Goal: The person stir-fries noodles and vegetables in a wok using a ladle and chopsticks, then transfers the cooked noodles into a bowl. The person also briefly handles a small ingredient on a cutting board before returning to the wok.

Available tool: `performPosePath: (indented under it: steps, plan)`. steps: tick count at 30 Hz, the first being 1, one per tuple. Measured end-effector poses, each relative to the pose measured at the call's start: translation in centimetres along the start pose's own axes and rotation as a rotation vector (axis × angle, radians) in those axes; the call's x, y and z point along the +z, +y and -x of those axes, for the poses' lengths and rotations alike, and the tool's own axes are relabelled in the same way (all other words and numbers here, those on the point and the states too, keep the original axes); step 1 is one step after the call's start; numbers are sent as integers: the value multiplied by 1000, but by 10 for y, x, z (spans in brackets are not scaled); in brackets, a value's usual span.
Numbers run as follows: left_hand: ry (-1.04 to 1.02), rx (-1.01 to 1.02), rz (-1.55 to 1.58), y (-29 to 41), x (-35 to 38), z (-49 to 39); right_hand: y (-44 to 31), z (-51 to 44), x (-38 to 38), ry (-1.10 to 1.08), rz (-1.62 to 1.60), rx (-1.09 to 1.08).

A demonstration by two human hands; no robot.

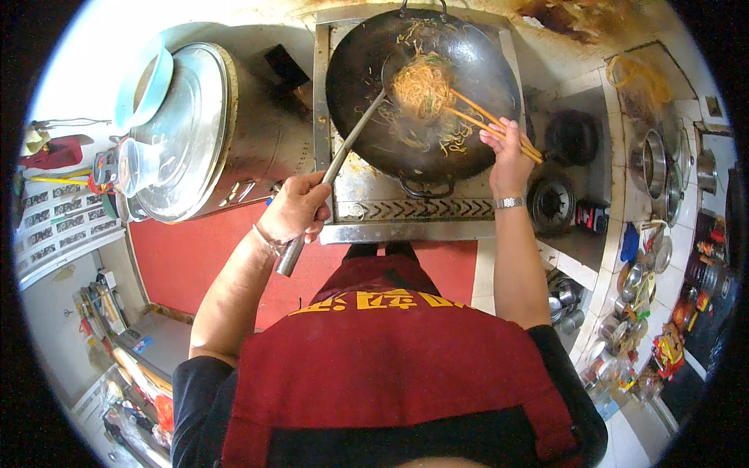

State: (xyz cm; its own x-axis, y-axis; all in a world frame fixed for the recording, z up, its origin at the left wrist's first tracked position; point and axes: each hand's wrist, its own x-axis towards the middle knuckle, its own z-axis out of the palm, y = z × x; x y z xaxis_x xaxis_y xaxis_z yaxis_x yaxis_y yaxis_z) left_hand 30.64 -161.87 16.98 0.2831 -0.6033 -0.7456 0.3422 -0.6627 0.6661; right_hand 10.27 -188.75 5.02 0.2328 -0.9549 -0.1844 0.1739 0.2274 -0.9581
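My left hand (296,209) grips the long metal handle of a wok ladle (354,136), whose bowl lies under a mound of noodles (423,85) over the wok. Between the fingers of my right hand (508,151) is a pair of wooden chopsticks (481,119), their tips touching the right side of the noodles. Beneath them the large dark wok (374,149) holds loose noodles and bits of greens, with steam or smoke rising. It sits on a steel stove (380,231).
At the left stands a big metal drum with a lid (181,175), bearing a blue basin (161,79) and a clear plastic container (136,167). To the right are a black burner (551,202), a dark round pan (570,137), and shelves with metal bowls (654,164).
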Motion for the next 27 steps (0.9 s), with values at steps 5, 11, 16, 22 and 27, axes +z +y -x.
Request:
performPosePath:
  steps: [5, 11, 16, 22, 27]
  plan:
    - [-28, -3, -6, -1, -1, -5, 1, -10, 16, -50, -99, -4]
    - [-176, -43, 407, -13, -1, -1, -26, -19, 45, -128, -20, 23]
    - [-273, -13, 625, -21, 1, 23, -66, -17, 48, -222, 33, -49]
    - [-332, 7, 749, -26, 12, 27, -100, -20, 67, -340, 206, -115]
    - [-196, -38, 759, -58, 19, 1, -66, -26, 64, -456, 414, -116]
